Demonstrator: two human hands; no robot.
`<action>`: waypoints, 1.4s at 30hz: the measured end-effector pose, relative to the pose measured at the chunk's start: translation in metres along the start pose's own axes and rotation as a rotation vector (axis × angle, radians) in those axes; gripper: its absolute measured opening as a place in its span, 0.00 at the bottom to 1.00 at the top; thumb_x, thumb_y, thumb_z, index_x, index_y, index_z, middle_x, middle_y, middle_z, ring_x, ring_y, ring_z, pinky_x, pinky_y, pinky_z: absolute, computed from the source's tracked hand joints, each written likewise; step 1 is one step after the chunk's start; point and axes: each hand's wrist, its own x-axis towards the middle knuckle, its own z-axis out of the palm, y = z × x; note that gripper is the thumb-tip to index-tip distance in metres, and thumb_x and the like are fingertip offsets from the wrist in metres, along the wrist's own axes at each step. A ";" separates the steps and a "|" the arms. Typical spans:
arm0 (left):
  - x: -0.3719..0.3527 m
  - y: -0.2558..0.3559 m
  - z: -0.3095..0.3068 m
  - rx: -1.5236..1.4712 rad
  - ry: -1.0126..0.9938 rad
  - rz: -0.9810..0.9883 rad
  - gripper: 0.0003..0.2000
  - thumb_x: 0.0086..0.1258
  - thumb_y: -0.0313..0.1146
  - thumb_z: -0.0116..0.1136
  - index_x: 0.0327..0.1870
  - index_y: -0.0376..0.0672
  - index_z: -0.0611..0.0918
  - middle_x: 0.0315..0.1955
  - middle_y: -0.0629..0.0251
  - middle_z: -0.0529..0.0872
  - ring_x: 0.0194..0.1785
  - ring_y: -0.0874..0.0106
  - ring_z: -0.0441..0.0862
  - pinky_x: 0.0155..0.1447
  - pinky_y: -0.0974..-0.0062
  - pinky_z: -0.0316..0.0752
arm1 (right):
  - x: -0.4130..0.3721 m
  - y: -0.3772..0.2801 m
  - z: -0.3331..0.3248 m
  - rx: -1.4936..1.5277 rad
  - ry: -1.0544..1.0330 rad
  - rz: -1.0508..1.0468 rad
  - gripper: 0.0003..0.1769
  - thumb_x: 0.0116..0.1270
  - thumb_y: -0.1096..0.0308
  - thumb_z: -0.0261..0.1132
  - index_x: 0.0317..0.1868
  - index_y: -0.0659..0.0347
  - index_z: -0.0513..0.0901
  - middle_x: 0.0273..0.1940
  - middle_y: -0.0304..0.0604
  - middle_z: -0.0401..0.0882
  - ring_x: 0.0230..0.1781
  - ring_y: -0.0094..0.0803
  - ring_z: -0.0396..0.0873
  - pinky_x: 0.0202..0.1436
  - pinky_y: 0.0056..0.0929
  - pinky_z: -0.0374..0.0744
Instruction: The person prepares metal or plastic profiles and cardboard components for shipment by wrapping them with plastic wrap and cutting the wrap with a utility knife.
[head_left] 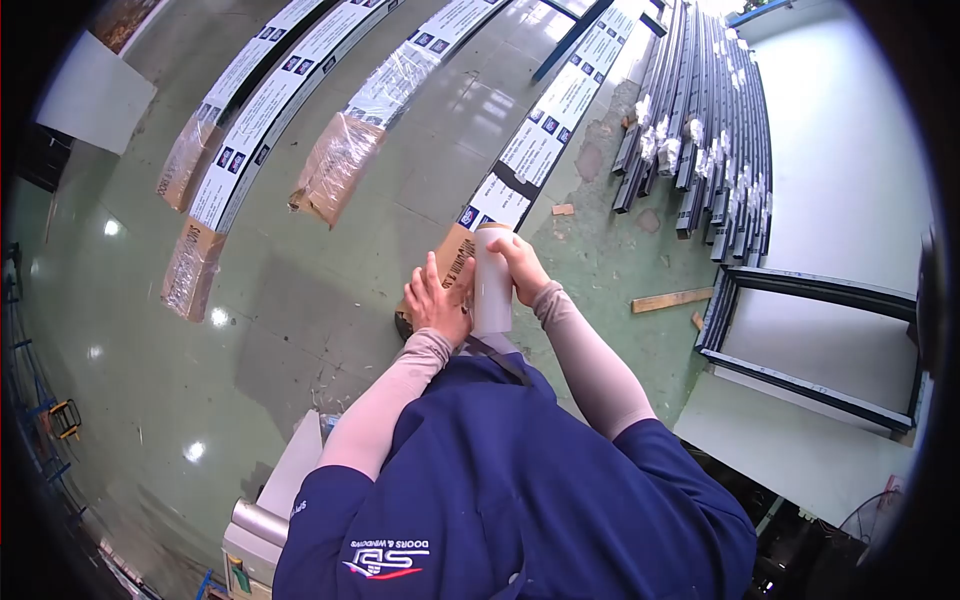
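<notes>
My right hand grips the upper part of a white roll of plastic film, which stands nearly upright in front of my body, its brown core showing at the top. Just left of the roll, my left hand has its fingers spread over the cardboard-covered end of a long wrapped bundle. Printed white wrapping covers the bundle beyond the cardboard, with a dark band across it. My left thumb area overlaps the roll's side in this view.
Several similar bundles with cardboard ends lie to the left. Dark metal profiles are stacked at the right, near a black frame. A wooden strip lies on the green floor. A metal cylinder sits at lower left.
</notes>
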 end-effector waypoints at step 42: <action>0.022 0.008 -0.028 0.221 -0.445 0.080 0.45 0.69 0.59 0.67 0.86 0.73 0.57 0.81 0.30 0.45 0.75 0.28 0.60 0.74 0.33 0.64 | 0.075 0.224 0.008 0.270 0.399 0.031 0.53 0.73 0.18 0.42 0.65 0.64 0.76 0.59 0.53 0.83 0.61 0.42 0.82 0.64 0.42 0.79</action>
